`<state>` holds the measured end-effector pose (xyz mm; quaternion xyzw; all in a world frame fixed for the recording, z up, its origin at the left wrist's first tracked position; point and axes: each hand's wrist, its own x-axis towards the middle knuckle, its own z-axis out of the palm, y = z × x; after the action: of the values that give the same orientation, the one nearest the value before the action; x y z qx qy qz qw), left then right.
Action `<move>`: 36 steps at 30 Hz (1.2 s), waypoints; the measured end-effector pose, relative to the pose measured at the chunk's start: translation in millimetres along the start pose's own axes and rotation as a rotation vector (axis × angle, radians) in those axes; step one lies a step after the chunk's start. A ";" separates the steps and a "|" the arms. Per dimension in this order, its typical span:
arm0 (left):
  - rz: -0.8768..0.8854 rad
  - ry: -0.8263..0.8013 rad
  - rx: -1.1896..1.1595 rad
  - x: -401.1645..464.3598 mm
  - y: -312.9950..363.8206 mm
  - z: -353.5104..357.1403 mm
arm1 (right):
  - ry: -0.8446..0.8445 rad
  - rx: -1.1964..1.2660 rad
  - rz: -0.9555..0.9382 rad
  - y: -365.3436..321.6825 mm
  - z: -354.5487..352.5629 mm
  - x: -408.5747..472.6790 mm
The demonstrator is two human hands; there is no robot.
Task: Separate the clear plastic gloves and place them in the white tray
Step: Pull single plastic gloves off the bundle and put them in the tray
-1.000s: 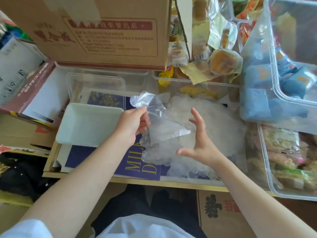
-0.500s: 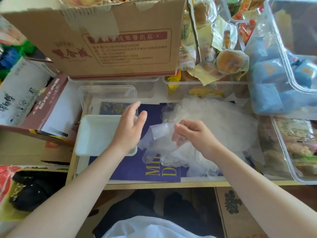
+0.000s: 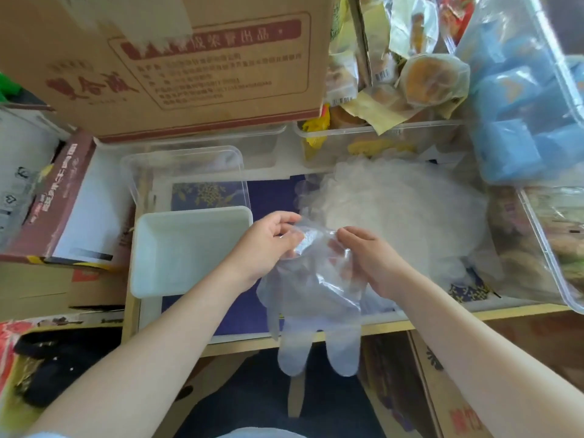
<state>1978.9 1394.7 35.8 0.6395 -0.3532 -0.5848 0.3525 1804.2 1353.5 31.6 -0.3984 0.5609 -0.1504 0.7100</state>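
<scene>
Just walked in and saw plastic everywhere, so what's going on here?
A person is sorting clear gloves. Both hands, left and right, pinch the cuff of one glove that hangs down past the table edge. The pile lies behind it. The white tray, to the left, holds no glove yet.

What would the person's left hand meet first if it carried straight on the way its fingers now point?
The left hand points rightward, pinching the clear plastic glove. Going on, it would probably meet the right hand first, close by on the same cuff; depth is unclear.
</scene>
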 end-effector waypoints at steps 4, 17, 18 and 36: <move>-0.040 0.006 0.075 17.1 -5.2 11.2 | 0.000 -0.145 -0.021 11.2 -12.2 13.4; -0.036 0.332 0.311 42.7 -28.7 18.2 | 0.443 -1.259 -0.187 32.6 -99.7 82.4; -0.040 0.300 0.296 42.8 -28.6 19.3 | 0.468 -1.294 -0.244 33.2 -100.2 84.3; 0.568 0.010 0.457 20.4 28.7 18.7 | 0.199 -0.715 -1.028 -43.2 -58.7 8.2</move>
<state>1960.4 1362.0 49.2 0.5812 -0.6364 -0.3665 0.3505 1763.1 1297.2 54.6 -0.8136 0.3769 -0.3118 0.3143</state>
